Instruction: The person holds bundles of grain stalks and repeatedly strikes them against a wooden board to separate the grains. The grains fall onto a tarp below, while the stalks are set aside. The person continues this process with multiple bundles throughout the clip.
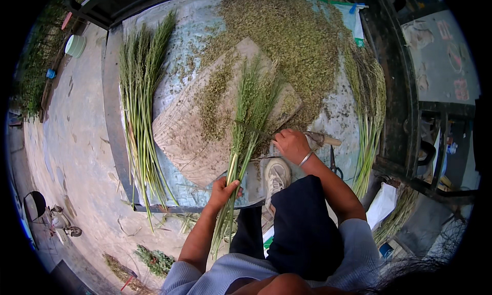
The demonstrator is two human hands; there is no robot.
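Observation:
My left hand [223,192] is closed round the lower stems of a green bundle of seeded stalks [249,105]. The bundle's bushy heads lie across a worn wooden board [179,136], and its stem ends hang toward my lap. My right hand [292,145] grips a knife by its hidden handle. The knife's thin dark blade [254,129] lies across the bundle, pointing left. Beside my right wrist is a pale wooden handle [330,140]; what it belongs to is partly hidden. A pair of dark-handled scissors [334,164] lies close to that forearm.
Loose seed heads [287,34] cover much of the far sheet [192,21]. More green stalks [146,95] lie at left, and a drier bundle [366,105] at right. My shoe [277,178] rests by the board's near edge. Dark metal framing [397,90] borders the right side.

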